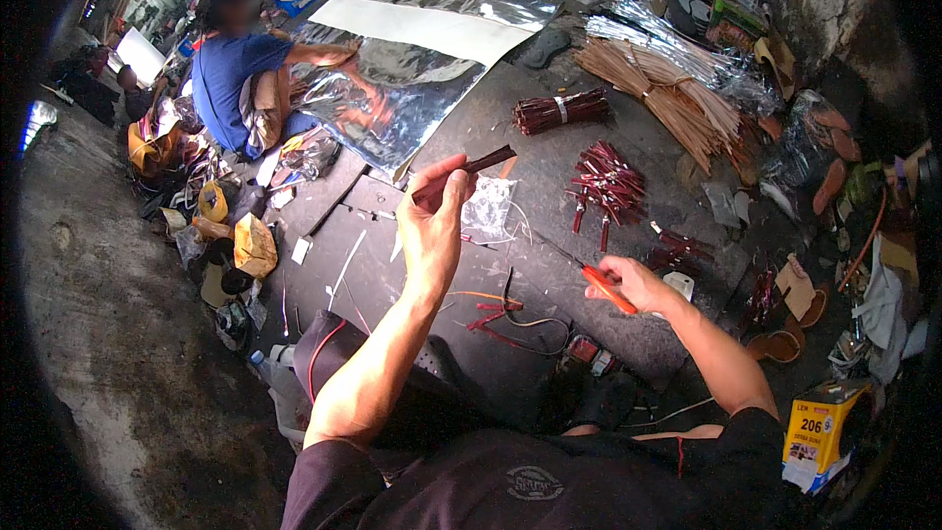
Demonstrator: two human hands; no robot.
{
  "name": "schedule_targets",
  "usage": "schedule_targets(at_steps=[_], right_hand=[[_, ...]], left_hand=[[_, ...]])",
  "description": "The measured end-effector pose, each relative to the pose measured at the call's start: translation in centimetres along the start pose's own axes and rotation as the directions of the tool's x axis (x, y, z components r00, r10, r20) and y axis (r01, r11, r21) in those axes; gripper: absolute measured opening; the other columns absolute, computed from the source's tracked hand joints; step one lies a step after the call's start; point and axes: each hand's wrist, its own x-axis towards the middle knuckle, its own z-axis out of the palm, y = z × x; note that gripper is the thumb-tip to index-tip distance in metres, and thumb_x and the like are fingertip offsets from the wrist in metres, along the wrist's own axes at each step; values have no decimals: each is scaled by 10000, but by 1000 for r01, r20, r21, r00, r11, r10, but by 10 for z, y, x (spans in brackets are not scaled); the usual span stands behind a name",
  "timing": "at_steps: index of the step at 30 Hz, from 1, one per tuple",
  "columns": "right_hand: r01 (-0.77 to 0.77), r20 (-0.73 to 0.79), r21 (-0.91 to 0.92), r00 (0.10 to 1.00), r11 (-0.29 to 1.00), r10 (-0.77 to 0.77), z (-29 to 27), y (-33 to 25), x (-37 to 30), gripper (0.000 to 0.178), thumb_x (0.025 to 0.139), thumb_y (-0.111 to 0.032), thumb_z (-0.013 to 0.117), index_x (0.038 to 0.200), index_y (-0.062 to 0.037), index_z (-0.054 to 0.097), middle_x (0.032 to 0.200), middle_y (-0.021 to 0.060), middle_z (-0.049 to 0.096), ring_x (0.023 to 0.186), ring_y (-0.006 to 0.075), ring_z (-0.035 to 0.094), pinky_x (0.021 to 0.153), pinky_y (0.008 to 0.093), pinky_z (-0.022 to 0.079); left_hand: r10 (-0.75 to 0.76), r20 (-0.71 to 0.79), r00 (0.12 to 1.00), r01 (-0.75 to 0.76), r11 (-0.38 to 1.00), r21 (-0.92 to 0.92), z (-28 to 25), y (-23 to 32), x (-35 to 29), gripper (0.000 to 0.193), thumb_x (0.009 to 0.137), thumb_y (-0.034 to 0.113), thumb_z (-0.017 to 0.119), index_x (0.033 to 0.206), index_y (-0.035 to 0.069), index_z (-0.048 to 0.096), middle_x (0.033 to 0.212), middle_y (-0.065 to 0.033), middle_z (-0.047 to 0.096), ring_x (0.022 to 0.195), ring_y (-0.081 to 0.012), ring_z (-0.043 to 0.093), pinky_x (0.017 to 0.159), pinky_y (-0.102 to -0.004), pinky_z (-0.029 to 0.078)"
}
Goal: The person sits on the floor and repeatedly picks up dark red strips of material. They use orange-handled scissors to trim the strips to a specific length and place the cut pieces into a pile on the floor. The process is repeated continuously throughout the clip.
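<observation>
My left hand [430, 226] is raised at the middle, its fingers closed on a short dark red-brown strip [491, 158] that sticks out to the right. Whether it is one strip or a few layers I cannot tell. Lower and to the right, my right hand [636, 285] grips scissors [606, 289] by their orange handles, the blades pointing up and left. Beyond the scissors lies a loose pile of short dark red strips [606, 185] with pale bands. Behind that pile is a tied bundle of longer dark red strips [561, 112]. A clear plastic bag [488, 206] lies between my hands.
At the far left a person in a blue shirt [228, 79] leans over a shiny silver sheet [432, 79] with a white strip on it. Tan strips [653, 88] lie tied at the far right. A yellow can [822, 427] stands near right; a yellow container [255, 245] sits at left.
</observation>
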Motion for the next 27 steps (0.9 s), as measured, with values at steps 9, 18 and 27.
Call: schedule_targets(at_steps=[9, 18, 27], right_hand=[[187, 113, 460, 957, 868, -266, 26, -102, 2, 933, 867, -790, 358, 1342, 7, 456, 921, 61, 584, 830, 156, 592, 794, 313, 489], [329, -102, -65, 937, 942, -335, 26, -106, 1, 849, 922, -716, 380, 1316, 33, 441, 911, 107, 583, 828, 216, 627, 768, 358, 512], [479, -96, -378, 831, 792, -548, 34, -117, -6, 454, 925, -407, 627, 1123, -22, 491, 968, 141, 682, 907, 365, 661, 791, 436, 512]], left_hand=[[10, -9, 1000, -10, 999, -30, 8, 8, -6, 256, 981, 107, 594, 1180, -52, 616, 1072, -139, 681, 990, -175, 670, 915, -280, 538], [-49, 89, 995, 53, 998, -39, 6, -2, -10, 327, 1019, 212, 528, 1249, -11, 593, 1273, -140, 598, 1160, -223, 598, 1031, -362, 488], [-30, 126, 992, 59, 971, -233, 12, -8, -15, 358, 1037, 162, 481, 1288, -88, 529, 1246, -203, 583, 1150, -260, 607, 1030, -342, 498]])
